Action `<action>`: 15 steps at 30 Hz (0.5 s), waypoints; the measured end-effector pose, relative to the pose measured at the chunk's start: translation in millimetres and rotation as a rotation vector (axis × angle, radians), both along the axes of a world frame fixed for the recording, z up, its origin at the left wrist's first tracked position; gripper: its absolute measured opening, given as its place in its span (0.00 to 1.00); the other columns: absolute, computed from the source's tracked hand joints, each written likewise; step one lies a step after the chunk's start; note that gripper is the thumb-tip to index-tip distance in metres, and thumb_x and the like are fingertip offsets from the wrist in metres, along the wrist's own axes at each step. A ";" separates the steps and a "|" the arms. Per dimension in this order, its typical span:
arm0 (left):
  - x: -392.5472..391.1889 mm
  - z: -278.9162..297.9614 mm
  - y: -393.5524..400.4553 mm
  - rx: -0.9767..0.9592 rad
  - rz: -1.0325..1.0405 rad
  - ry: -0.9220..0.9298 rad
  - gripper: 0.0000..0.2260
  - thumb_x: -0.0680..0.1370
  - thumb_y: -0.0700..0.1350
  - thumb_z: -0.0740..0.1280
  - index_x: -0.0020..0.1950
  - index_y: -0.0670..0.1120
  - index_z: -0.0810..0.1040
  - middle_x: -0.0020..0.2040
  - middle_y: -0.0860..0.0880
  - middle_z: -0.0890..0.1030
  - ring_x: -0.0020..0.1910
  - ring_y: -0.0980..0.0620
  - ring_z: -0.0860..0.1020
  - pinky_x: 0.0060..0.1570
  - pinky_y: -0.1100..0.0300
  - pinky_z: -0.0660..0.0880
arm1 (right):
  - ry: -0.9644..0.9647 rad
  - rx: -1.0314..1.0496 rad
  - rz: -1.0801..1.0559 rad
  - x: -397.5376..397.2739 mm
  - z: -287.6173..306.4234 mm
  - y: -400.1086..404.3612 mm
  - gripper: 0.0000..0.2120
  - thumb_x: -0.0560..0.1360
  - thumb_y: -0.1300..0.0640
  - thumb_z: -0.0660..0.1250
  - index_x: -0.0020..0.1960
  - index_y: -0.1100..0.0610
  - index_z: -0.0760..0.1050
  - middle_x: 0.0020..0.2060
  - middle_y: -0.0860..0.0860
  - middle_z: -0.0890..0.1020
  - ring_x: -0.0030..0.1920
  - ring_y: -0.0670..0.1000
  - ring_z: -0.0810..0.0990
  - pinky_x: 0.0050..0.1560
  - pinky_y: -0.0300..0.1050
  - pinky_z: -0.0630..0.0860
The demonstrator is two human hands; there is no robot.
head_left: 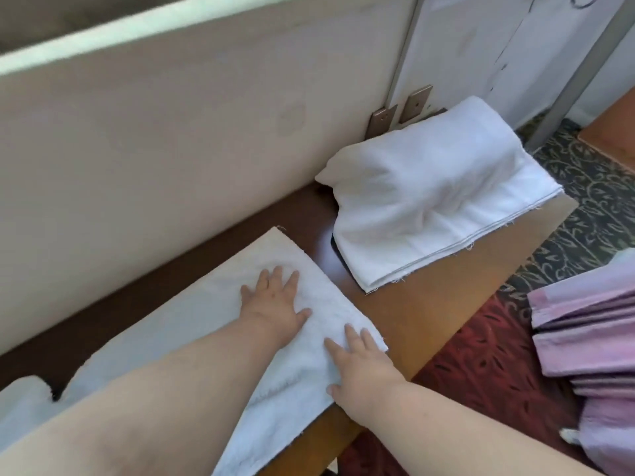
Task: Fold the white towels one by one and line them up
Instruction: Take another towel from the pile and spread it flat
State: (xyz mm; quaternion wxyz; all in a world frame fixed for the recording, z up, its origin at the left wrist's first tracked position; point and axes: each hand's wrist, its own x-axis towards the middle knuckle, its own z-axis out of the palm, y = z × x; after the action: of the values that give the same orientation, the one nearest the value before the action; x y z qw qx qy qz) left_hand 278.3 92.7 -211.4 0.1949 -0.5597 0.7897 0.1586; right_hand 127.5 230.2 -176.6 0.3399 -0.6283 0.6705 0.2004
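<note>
White towel, left hand, right hand flat

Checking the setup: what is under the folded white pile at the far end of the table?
The folded white pile rests on the wooden table, its near edge overhanging slightly. A dark edge shows beneath its left side; what it is cannot be told. Anything else beneath is covered.

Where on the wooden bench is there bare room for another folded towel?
Bare wood lies between the flat towel under both hands and the folded pile, widening toward the bench front edge. Left of the hands, cloth crowds it.
</note>
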 end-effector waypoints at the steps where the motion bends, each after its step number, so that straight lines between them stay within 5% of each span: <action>1: -2.4 0.8 -4.8 0.039 0.001 -0.009 0.38 0.76 0.70 0.51 0.79 0.56 0.38 0.80 0.49 0.38 0.78 0.44 0.41 0.71 0.37 0.50 | -0.004 0.004 0.007 -2.4 -0.4 -0.6 0.36 0.80 0.42 0.59 0.80 0.41 0.40 0.80 0.51 0.35 0.79 0.57 0.35 0.76 0.59 0.50; 6: 6.4 12.3 3.6 0.011 -0.013 0.004 0.35 0.77 0.68 0.52 0.78 0.58 0.39 0.80 0.49 0.41 0.78 0.43 0.43 0.73 0.41 0.49 | -0.016 -0.067 0.041 -12.9 7.5 0.2 0.31 0.81 0.44 0.57 0.80 0.40 0.48 0.81 0.50 0.40 0.79 0.55 0.37 0.76 0.57 0.55; 11: 25.1 19.6 51.5 0.013 -0.052 -0.018 0.31 0.79 0.64 0.54 0.79 0.59 0.47 0.80 0.48 0.48 0.78 0.44 0.51 0.73 0.47 0.57 | 0.042 0.078 0.178 -18.3 11.5 3.6 0.36 0.79 0.42 0.61 0.80 0.40 0.46 0.80 0.51 0.40 0.80 0.57 0.40 0.75 0.59 0.57; 15: 29.7 35.1 76.7 -0.073 -0.038 -0.008 0.25 0.80 0.60 0.57 0.75 0.55 0.60 0.71 0.46 0.64 0.67 0.44 0.65 0.60 0.50 0.71 | 0.041 -0.070 0.202 -17.8 19.8 -6.2 0.25 0.79 0.45 0.59 0.75 0.45 0.63 0.74 0.52 0.60 0.72 0.57 0.59 0.66 0.54 0.68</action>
State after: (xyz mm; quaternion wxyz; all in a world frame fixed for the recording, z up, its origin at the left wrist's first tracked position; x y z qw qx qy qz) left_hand 308.0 169.5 -176.3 0.1802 -0.5519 0.8048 0.1236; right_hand 109.7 224.1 -156.8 0.2822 -0.6999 0.6171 0.2229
